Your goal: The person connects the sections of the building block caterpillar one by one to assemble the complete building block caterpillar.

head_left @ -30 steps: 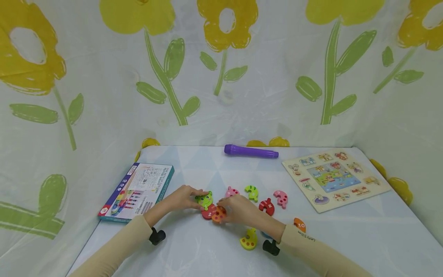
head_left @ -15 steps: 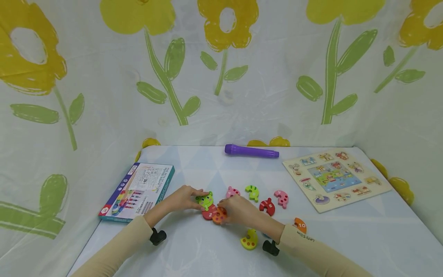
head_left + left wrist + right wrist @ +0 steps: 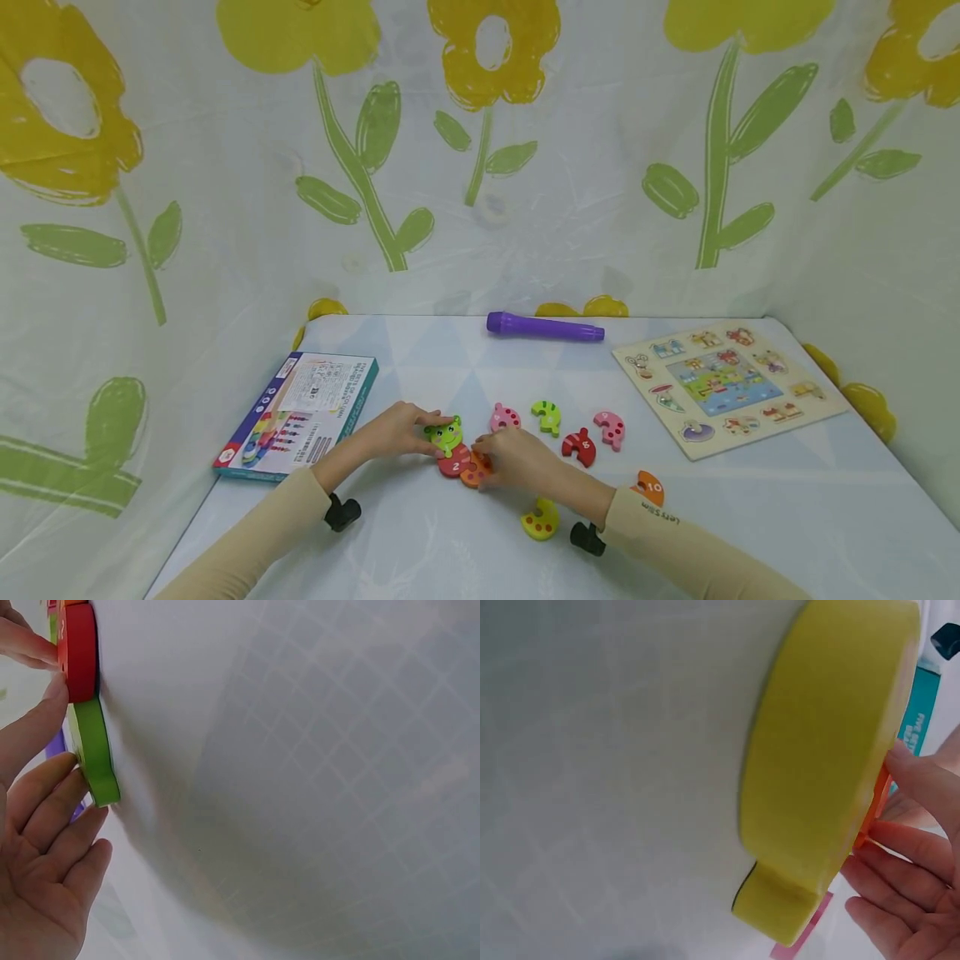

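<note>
Pieces of a caterpillar number puzzle lie joined on the table. My left hand (image 3: 401,427) holds the green caterpillar head (image 3: 444,436); in the left wrist view its thumb touches the red piece marked 2 (image 3: 81,652), fingers against the green edge (image 3: 93,746). Thumb and fingers of my right hand (image 3: 517,457) pinch the orange spotted piece (image 3: 474,472), which meets the red piece (image 3: 453,463). Whether they interlock fully cannot be told. A yellow piece (image 3: 540,520) lies near my right wrist and looms large in the right wrist view, partly covering the orange piece (image 3: 873,806).
Loose pieces lie to the right: pink (image 3: 504,416), green (image 3: 547,417), red (image 3: 579,447), another pink (image 3: 611,430) and orange marked 10 (image 3: 649,488). A flat box (image 3: 315,417) is at left, a purple microphone-like stick (image 3: 545,327) behind, a wooden puzzle board (image 3: 727,387) at right.
My right hand has shifted slightly at the orange piece, its fingers covering more of the top. A blue piece glimpsed beside the right wrist is now hidden. The left hand stays put.
</note>
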`<action>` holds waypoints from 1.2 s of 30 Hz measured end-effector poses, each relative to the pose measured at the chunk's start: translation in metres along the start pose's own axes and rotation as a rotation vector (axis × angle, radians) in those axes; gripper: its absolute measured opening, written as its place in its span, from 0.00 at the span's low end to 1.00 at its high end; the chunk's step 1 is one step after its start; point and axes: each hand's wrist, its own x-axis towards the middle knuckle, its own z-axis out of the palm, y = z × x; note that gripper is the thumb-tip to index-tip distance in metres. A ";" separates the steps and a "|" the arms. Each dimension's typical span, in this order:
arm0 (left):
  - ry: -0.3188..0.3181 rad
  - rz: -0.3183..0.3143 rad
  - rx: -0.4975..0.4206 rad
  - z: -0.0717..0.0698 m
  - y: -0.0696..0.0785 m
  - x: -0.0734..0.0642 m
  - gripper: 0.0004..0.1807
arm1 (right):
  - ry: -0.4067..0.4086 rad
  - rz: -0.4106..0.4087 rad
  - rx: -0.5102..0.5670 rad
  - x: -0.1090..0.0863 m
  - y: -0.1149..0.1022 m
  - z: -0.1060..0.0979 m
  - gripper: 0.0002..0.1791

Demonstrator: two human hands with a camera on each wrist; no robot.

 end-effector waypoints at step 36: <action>0.043 0.019 -0.082 0.012 0.009 -0.007 0.36 | 0.035 0.144 0.150 -0.017 0.042 -0.034 0.27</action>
